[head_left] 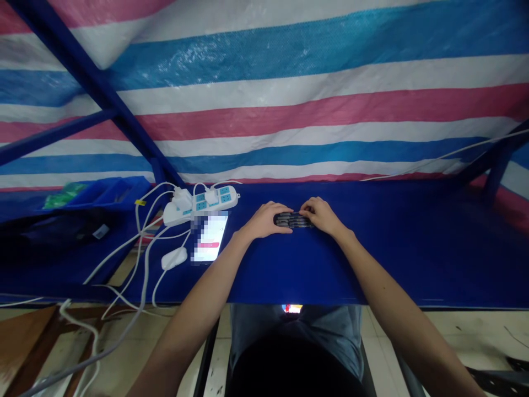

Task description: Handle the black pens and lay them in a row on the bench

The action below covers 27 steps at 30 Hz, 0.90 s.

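Observation:
Several dark pens (292, 220) lie side by side in a small bundle on the blue table (289, 264). My left hand (268, 219) curves around their left end, with its thumb and fingers apart on either side and the pens between them. At the right end of the bundle, my right hand (320, 215) has its thumb and index finger pressed together at the pens; its other fingers are curled.
Left of my hands stand a white power strip (201, 205) with plugged-in chargers, a lit phone (210, 237) and a white adapter (174, 258). White cables hang over the table's front edge. Farther left is a blue bin (111, 191); a striped sheet (289, 116) hangs behind.

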Each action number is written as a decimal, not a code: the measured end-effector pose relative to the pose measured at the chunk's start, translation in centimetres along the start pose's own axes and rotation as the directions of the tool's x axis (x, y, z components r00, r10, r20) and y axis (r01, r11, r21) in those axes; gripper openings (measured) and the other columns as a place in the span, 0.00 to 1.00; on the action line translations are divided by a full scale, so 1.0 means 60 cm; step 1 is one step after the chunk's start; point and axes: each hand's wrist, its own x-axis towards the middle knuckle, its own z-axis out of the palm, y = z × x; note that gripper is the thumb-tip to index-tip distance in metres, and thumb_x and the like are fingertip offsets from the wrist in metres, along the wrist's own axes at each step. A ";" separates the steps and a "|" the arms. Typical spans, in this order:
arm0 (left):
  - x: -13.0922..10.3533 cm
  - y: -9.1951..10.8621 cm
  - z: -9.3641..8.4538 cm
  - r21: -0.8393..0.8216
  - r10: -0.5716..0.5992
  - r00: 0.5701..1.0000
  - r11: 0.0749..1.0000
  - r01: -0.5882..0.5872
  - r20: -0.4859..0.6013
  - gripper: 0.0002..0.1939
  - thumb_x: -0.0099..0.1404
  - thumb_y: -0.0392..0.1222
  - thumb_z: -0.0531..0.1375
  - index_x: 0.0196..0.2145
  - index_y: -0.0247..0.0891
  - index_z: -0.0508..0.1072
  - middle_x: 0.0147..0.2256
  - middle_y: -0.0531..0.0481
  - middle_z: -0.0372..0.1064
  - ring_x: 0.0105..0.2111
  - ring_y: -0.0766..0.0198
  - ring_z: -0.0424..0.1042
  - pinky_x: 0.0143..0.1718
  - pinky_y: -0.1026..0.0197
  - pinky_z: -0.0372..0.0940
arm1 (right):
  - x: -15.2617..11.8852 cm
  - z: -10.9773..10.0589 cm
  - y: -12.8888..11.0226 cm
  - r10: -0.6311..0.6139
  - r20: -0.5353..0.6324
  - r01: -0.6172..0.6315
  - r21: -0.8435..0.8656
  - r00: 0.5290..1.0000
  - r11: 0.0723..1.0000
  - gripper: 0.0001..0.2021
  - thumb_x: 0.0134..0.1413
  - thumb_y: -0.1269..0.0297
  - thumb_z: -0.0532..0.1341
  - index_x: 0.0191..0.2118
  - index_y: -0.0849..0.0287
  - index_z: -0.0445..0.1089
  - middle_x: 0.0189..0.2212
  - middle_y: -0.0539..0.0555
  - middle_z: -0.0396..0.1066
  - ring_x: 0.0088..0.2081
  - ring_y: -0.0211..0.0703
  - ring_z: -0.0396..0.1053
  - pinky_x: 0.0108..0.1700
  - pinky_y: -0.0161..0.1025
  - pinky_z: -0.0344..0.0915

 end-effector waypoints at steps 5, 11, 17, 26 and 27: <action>0.001 -0.007 0.003 -0.042 0.015 1.000 0.999 -0.016 -0.018 0.32 0.57 0.57 0.74 0.57 0.50 0.76 0.55 0.50 0.76 0.55 0.49 0.69 0.57 0.47 0.63 | 0.001 0.002 0.000 0.009 -0.005 -0.009 0.013 1.000 1.000 0.05 0.62 0.67 0.62 0.35 0.57 0.75 0.34 0.55 0.73 0.40 0.47 0.66 0.44 0.43 0.60; 0.002 -0.010 0.007 -0.049 0.006 0.999 0.999 -0.007 -0.033 0.36 0.56 0.61 0.74 0.59 0.50 0.75 0.57 0.49 0.75 0.56 0.48 0.69 0.58 0.46 0.64 | -0.001 0.000 0.007 -0.016 -0.050 0.020 0.080 0.999 0.997 0.05 0.61 0.68 0.62 0.34 0.56 0.74 0.32 0.54 0.73 0.38 0.46 0.66 0.44 0.42 0.60; 0.008 -0.018 0.016 -0.134 -0.100 0.978 0.988 0.076 -0.184 0.17 0.78 0.49 0.55 0.58 0.49 0.76 0.53 0.49 0.77 0.53 0.55 0.74 0.59 0.49 0.65 | -0.006 -0.003 0.008 -0.028 -0.195 0.058 0.152 0.981 0.987 0.04 0.62 0.67 0.60 0.35 0.55 0.72 0.33 0.54 0.74 0.38 0.48 0.68 0.44 0.43 0.61; 0.006 -0.012 0.010 -0.113 -0.085 0.930 0.992 0.047 -0.357 0.06 0.69 0.41 0.66 0.43 0.43 0.81 0.41 0.50 0.80 0.43 0.57 0.77 0.49 0.53 0.69 | -0.013 -0.002 -0.003 -0.165 -0.260 0.160 -0.042 0.951 0.986 0.07 0.68 0.67 0.57 0.43 0.55 0.73 0.37 0.55 0.77 0.41 0.50 0.70 0.45 0.45 0.59; 0.005 -0.012 0.010 -0.105 -0.075 0.925 0.994 0.039 -0.373 0.06 0.68 0.41 0.68 0.43 0.43 0.81 0.40 0.50 0.80 0.41 0.58 0.77 0.47 0.54 0.68 | -0.014 -0.003 -0.004 -0.196 -0.257 0.178 -0.091 0.946 0.980 0.08 0.69 0.67 0.56 0.46 0.56 0.73 0.38 0.55 0.78 0.42 0.50 0.70 0.45 0.45 0.58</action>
